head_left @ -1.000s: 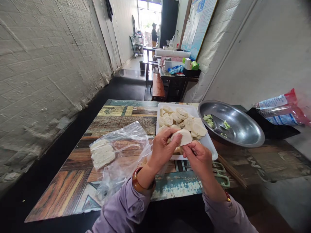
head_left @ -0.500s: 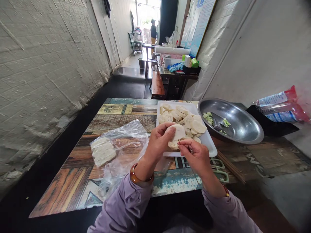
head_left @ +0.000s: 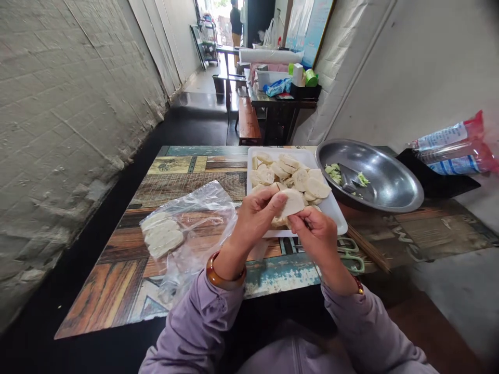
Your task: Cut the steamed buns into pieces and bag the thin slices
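Observation:
My left hand [head_left: 259,213] pinches a pale, round, flat slice of food [head_left: 291,202] between thumb and fingers, above the front of a white tray [head_left: 338,214]. Close against the slice's lower right edge, my right hand [head_left: 315,228] is closed on a thin wooden skewer, mostly hidden by the fingers now. How far the skewer enters the slice is hidden. Piled in the tray behind my hands are many similar slices [head_left: 300,179]. More pale pieces [head_left: 161,234] lie in a clear plastic bag [head_left: 210,208] to the left.
Right of the tray stands a steel bowl [head_left: 405,195] with chopped greens and a flat-bladed tool. Green-handled scissors [head_left: 353,265] and a bundle of thin sticks [head_left: 368,246] lie near my right wrist. Packaged goods [head_left: 448,150] sit by the wall. A person [head_left: 236,23] stands far back.
The view has tilted down slightly. My right hand has come up against the slice, and the skewer seen between them is now mostly covered. The slice has turned a little.

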`<action>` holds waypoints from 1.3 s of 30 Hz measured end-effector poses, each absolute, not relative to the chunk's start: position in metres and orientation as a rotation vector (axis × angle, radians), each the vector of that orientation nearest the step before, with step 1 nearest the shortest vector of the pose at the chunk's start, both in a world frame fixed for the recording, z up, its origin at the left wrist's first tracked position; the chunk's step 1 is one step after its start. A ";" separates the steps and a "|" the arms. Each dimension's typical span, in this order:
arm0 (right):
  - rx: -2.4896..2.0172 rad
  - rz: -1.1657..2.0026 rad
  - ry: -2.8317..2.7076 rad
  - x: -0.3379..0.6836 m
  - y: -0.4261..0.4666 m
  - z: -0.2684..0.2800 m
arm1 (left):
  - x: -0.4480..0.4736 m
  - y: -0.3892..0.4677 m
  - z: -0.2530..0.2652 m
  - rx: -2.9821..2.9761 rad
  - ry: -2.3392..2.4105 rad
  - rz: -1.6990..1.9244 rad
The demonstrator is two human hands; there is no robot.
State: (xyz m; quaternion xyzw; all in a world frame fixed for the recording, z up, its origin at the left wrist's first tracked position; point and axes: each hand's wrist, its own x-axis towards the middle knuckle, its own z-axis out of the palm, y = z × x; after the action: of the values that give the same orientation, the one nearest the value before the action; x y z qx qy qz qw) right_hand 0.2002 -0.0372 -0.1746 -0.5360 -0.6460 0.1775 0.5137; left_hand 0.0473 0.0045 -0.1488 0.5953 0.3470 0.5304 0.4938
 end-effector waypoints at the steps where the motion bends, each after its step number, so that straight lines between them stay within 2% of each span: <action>1: -1.287 0.450 -1.511 0.201 -0.037 -0.177 | 0.045 0.005 -0.146 1.497 0.857 1.316; 4: -1.279 0.529 -1.295 0.205 -0.035 -0.184 | 0.035 0.010 -0.142 1.779 0.960 1.371; 14: -1.105 0.671 -1.025 0.219 -0.030 -0.181 | 0.023 0.021 -0.153 2.599 0.915 0.906; 34: -1.198 0.620 -1.189 0.220 -0.031 -0.187 | 0.026 0.029 -0.149 2.769 0.836 0.484; 39: -1.148 0.630 -1.207 0.222 -0.030 -0.187 | 0.029 0.038 -0.153 2.680 0.882 0.561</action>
State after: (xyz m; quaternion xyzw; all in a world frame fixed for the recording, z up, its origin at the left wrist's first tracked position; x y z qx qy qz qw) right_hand 0.2221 -0.0302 -0.1875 -0.5009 -0.5269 0.2749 0.6291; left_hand 0.0295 0.0383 -0.1529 0.9236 0.3038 0.1932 0.1320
